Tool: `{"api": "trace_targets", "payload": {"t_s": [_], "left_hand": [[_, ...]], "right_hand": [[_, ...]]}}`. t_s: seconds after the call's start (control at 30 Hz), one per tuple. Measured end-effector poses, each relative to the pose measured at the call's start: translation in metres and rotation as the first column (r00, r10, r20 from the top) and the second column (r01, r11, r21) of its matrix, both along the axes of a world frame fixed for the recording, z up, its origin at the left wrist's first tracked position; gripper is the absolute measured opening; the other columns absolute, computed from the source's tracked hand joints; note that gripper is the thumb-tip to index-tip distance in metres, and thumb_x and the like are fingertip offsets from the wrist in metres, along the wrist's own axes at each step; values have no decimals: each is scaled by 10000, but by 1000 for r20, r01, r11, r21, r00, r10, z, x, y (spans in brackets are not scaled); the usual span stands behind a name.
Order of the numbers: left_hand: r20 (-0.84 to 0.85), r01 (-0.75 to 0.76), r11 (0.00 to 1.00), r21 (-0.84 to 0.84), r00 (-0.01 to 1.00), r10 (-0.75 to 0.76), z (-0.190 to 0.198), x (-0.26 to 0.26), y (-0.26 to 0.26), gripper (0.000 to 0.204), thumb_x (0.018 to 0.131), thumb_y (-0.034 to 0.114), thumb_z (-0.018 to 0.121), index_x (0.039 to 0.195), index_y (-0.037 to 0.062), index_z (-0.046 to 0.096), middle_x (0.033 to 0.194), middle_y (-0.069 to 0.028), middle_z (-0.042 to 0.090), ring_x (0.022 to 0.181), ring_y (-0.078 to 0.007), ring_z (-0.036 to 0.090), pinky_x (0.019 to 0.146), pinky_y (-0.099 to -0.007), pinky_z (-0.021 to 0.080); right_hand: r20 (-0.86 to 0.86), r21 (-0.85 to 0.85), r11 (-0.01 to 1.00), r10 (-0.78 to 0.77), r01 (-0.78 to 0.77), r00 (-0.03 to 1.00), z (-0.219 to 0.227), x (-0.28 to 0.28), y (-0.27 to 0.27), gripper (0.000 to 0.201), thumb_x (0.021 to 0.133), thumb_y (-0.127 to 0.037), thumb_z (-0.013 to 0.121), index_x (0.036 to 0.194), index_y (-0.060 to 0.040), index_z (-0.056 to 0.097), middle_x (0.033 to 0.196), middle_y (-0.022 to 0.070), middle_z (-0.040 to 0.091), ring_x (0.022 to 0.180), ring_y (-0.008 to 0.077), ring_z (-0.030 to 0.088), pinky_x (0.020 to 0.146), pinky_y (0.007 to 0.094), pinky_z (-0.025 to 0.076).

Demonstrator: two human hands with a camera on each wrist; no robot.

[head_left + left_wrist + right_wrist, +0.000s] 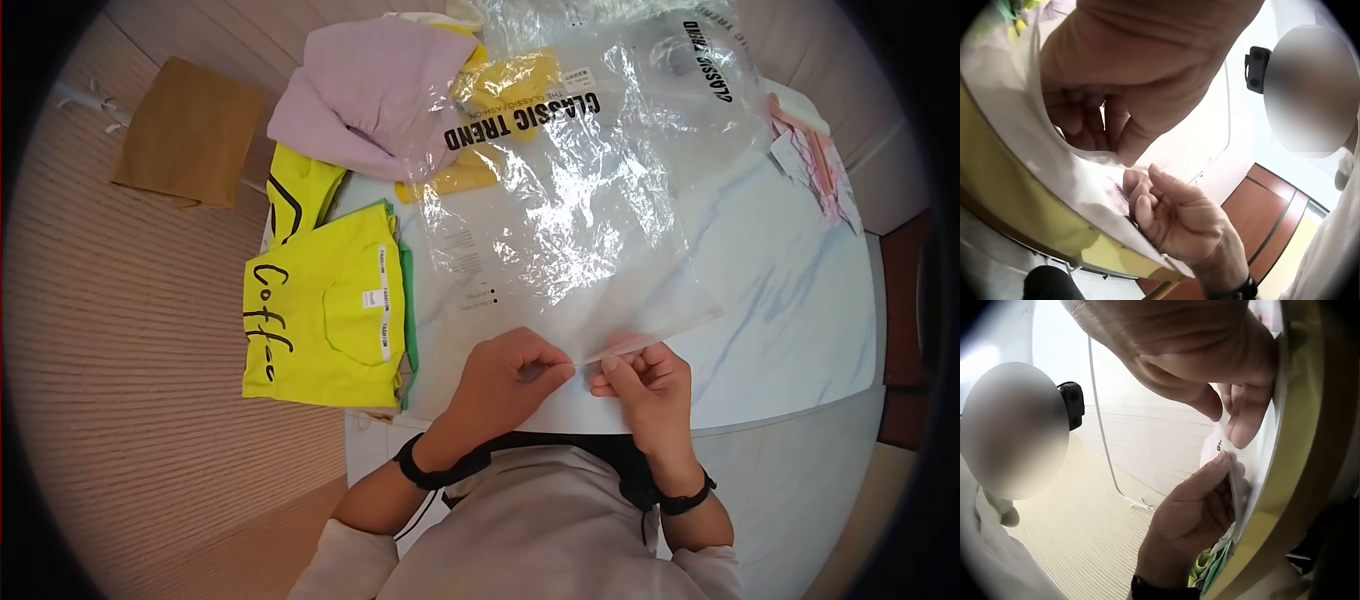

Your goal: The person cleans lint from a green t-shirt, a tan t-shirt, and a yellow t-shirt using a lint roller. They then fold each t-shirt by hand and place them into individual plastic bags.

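Note:
A clear plastic bag [590, 200] printed with CLASSIC TREND lies spread on the table, its near edge drawn toward the person. My left hand [510, 375] pinches that edge between thumb and fingertip. Close beside it on the right, my right hand [650, 385] holds the same edge between thumb and fingers. In the left wrist view the bag's rim curves beneath the left hand [1141, 69]. The right wrist view has the fingertips of both hands near each other at the film, with the right hand [1204, 356] above.
A folded yellow Coffee shirt [320, 310] lies at the left, over something green. Behind it are a mauve garment [370, 90] and yellow cloth [510, 80] partly under the bag. A brown paper bag [190, 135] stands far left. Pink items [815, 160] sit at the right edge.

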State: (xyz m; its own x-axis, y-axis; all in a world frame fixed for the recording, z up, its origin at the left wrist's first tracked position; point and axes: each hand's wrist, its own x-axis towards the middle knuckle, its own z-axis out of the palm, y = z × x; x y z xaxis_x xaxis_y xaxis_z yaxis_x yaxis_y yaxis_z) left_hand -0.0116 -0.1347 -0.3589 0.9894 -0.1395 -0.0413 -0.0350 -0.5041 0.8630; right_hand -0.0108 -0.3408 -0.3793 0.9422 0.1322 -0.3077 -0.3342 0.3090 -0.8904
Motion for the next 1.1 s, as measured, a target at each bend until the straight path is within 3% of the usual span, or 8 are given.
{"api": "trace_targets", "payload": {"t_s": [0.23, 0.33, 0.43, 0.6, 0.63, 0.77, 0.9, 1.1], "left_hand": [[-187, -55, 998, -25, 981, 49, 3, 9, 4, 122, 966, 129, 760, 1009, 22, 721, 848, 7, 671, 747, -57, 602, 684, -244, 494], [90, -270, 877, -396, 940, 330, -20, 11, -4, 207, 1014, 117, 686, 1181, 11, 628, 845, 13, 647, 703, -51, 572, 652, -250, 480], [28, -379, 739, -557, 881, 472, -8, 10, 1, 272, 1042, 111, 626, 1276, 7, 535, 858, 18, 633, 685, -62, 555, 630, -262, 475], [21, -234, 947, -219, 969, 244, -23, -4, -15, 280, 999, 79, 653, 1274, 62, 600, 901, -45, 639, 719, -136, 598, 648, -306, 499], [261, -179, 969, -170, 940, 219, -27, -3, -20, 191, 980, 69, 659, 1171, 67, 657, 892, -85, 647, 749, -227, 625, 670, -350, 512], [358, -113, 992, -51, 925, 124, -27, -7, -23, 120, 925, 49, 689, 1042, 74, 683, 887, -108, 651, 793, -327, 633, 708, -435, 498], [438, -141, 987, -79, 884, 162, -32, -7, -28, 91, 914, 47, 688, 996, 86, 678, 888, -87, 658, 799, -329, 637, 724, -454, 485], [292, -77, 988, -132, 950, 113, -36, -3, -28, 41, 941, 110, 666, 954, 72, 658, 840, -115, 645, 832, -361, 641, 740, -491, 479]], "right_hand": [[-7, -32, 999, -40, 40, 999, 0, 1, 6, 39, 1021, -13, 611, 1039, 20, 621, 905, 116, 741, 745, 152, 724, 705, 289, 627], [-58, 16, 992, -121, 122, 991, 5, 2, -2, 33, 1017, -16, 581, 1000, -4, 607, 894, 122, 734, 733, 169, 730, 704, 302, 634], [-59, 39, 963, -263, 266, 963, -3, 2, -16, 36, 988, -7, 555, 1010, -17, 583, 900, 124, 705, 681, 146, 674, 628, 280, 584], [242, -193, 832, -473, 520, 847, 4, -23, -20, 115, 970, -43, 614, 930, -50, 506, 783, 33, 556, 600, 111, 483, 558, 260, 428], [384, -264, 757, -486, 598, 785, 0, -32, -21, 157, 963, -55, 636, 911, -64, 488, 757, 17, 523, 592, 111, 453, 563, 266, 410], [760, -331, 901, 78, 281, 645, 38, -44, -12, 192, 914, -55, 714, 873, -70, 526, 706, 35, 548, 572, 110, 435, 556, 266, 382], [320, -556, 789, 495, -263, 808, 132, -13, 2, 147, 836, -53, 727, 925, -23, 613, 769, 35, 623, 687, 124, 540, 673, 269, 425], [129, -743, 467, 802, -480, 583, 212, 47, 79, 104, 827, -35, 753, 894, 0, 682, 809, 53, 690, 763, 94, 625, 689, 258, 489]]}}
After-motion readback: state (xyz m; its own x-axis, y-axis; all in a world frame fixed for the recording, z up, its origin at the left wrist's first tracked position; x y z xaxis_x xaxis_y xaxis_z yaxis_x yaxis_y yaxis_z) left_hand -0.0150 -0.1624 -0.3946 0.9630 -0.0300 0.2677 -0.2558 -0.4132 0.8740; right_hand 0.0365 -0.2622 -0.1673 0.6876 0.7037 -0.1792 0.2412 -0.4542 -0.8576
